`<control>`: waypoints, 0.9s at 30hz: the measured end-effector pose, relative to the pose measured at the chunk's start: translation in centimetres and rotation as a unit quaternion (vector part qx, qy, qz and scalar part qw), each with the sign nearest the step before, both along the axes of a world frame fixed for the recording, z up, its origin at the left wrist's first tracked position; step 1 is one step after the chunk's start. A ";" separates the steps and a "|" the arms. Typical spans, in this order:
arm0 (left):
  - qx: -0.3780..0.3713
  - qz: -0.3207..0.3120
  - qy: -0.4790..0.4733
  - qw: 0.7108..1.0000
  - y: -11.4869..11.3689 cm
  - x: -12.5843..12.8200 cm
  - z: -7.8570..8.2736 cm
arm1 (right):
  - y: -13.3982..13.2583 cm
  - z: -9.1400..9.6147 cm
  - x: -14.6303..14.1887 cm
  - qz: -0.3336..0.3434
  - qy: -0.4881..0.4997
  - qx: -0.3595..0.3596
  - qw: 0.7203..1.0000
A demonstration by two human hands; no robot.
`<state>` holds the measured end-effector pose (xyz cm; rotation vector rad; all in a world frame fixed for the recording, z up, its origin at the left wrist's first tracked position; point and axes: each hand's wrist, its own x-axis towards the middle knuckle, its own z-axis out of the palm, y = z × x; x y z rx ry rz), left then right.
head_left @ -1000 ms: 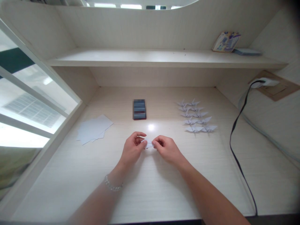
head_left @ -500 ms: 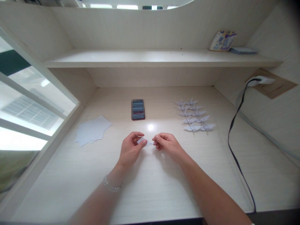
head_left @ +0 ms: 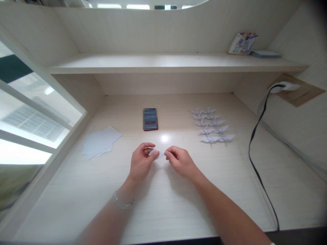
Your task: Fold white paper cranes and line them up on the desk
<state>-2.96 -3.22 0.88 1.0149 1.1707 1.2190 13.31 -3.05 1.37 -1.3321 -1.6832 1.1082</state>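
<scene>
Both my hands meet over the middle of the pale wooden desk (head_left: 163, 204). Between them is a small folded piece of white paper (head_left: 158, 154). My left hand (head_left: 140, 162) pinches its left end with curled fingers. My right hand (head_left: 180, 161) pinches its right end, fingers closed. A beaded bracelet (head_left: 123, 202) sits on my left wrist. A loose stack of white paper sheets (head_left: 100, 141) lies to the left. Several folded white paper cranes (head_left: 211, 124) lie in two columns to the right.
A dark phone (head_left: 150, 119) lies flat behind my hands. A black cable (head_left: 255, 149) runs from a wall plug (head_left: 284, 87) down over the desk's right side. On the upper shelf (head_left: 168, 63) a small printed box (head_left: 242, 43) leans at the right. A glass pane (head_left: 33, 112) borders the left.
My hands have stayed in place, working the small paper; the fingers shifted slightly and the paper sits a little more stretched between them. The view tilted slightly.
</scene>
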 end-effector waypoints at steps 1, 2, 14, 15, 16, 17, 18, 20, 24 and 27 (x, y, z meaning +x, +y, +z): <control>0.003 0.005 0.006 1.000 0.0 0.0 0.0 | 0.2 -0.3 0.1 0.011 0.030 -0.042 0.999; 0.006 0.009 0.012 1.000 0.0 -0.1 0.0 | 0.4 -0.5 0.3 0.018 0.066 -0.081 0.994; -0.012 0.001 -0.013 1.000 0.0 0.2 0.2 | 0.0 0.0 -0.1 0.009 0.013 -0.024 1.000; -0.013 0.002 -0.011 1.000 0.0 0.2 0.2 | 0.1 -0.1 0.0 0.014 0.028 -0.044 0.999; -0.013 0.005 -0.007 1.000 0.0 0.2 0.2 | 0.2 -0.2 0.0 0.022 0.046 -0.068 0.996; -0.011 0.007 0.000 1.000 0.0 0.1 0.1 | 0.2 -0.3 0.0 0.028 0.062 -0.089 0.994; -0.007 0.009 0.007 1.000 0.0 0.1 0.1 | 0.3 -0.3 0.0 0.032 0.073 -0.102 0.992; 0.000 0.007 0.019 1.000 -0.1 0.1 -0.2 | 0.2 -0.4 -0.2 0.030 0.073 -0.101 0.992; -0.008 -0.022 0.010 1.000 -0.1 0.1 -0.4 | 0.1 -0.3 -0.4 0.013 0.056 -0.079 0.995; -0.024 -0.043 0.005 0.999 -0.1 0.1 -0.3 | 0.2 -0.3 -0.3 0.014 0.082 -0.102 0.991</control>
